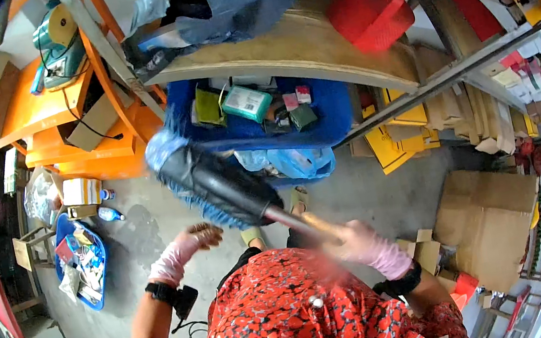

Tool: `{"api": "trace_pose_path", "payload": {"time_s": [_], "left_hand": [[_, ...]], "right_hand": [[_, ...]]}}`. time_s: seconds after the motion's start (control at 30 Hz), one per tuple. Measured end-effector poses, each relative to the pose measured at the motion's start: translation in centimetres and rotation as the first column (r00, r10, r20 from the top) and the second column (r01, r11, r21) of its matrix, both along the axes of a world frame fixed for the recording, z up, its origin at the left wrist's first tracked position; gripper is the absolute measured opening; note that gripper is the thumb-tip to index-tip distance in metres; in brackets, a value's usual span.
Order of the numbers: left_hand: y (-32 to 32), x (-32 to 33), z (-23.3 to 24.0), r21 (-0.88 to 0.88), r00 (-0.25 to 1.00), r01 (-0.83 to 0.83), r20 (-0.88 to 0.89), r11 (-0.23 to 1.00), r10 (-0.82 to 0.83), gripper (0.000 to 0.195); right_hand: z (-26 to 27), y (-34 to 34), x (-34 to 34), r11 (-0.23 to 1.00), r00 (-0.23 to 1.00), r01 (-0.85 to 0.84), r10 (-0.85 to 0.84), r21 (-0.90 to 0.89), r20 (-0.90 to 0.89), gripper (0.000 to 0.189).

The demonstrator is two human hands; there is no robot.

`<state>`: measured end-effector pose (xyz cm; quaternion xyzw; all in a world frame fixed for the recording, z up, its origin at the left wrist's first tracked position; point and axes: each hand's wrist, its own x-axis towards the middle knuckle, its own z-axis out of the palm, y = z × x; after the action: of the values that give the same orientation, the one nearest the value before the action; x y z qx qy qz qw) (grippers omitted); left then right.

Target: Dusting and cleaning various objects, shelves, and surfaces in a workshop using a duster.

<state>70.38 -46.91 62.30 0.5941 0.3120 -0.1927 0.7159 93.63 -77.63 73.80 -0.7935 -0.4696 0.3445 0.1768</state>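
My right hand, in a pale pink glove, grips the handle of a fringed duster. The duster's black head with blue strands points up and left, in front of the blue plastic bin; it is blurred. My left hand, also gloved and with darkened fingertips, hangs in the air left of the duster. It holds nothing, and its fingers are slightly bent. Behind the duster, the blue bin contains a green-and-white box and other small packages.
A wooden shelf spans above the bin, bearing a grey plastic bag and a red basket. At left stand orange tables and a blue basket of small items. Flattened cardboard lies at right.
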Motion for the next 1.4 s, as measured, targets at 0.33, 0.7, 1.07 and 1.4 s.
{"api": "trace_pose_path", "payload": {"time_s": [0.33,0.7,1.07,1.4], "left_hand": [[-5.6,-4.8,-2.1,0.013,0.991,0.004,-0.132,1.0,-0.002,0.022],[-11.7,-2.5,-2.1,0.079,0.875,-0.484,0.067,0.872,0.48,0.093],[-25.0,6.1,-3.0,-0.381,0.992,0.114,-0.008,0.918,-0.126,0.031],[-23.5,1.9,-2.8,-0.273,0.933,-0.311,0.093,0.91,0.347,0.026]], "right_hand": [[0.1,-4.4,-1.7,0.965,0.997,-0.03,0.011,-0.259,-0.071,0.058],[-1.6,-18.5,-3.2,0.88,0.783,0.437,-0.474,-0.186,-0.403,0.06],[0.1,-29.3,-7.6,0.835,0.763,0.473,-0.548,-0.281,-0.344,0.063],[-2.2,-36.4,-8.5,0.663,0.539,0.694,-0.737,-0.28,-0.408,0.063]]}}
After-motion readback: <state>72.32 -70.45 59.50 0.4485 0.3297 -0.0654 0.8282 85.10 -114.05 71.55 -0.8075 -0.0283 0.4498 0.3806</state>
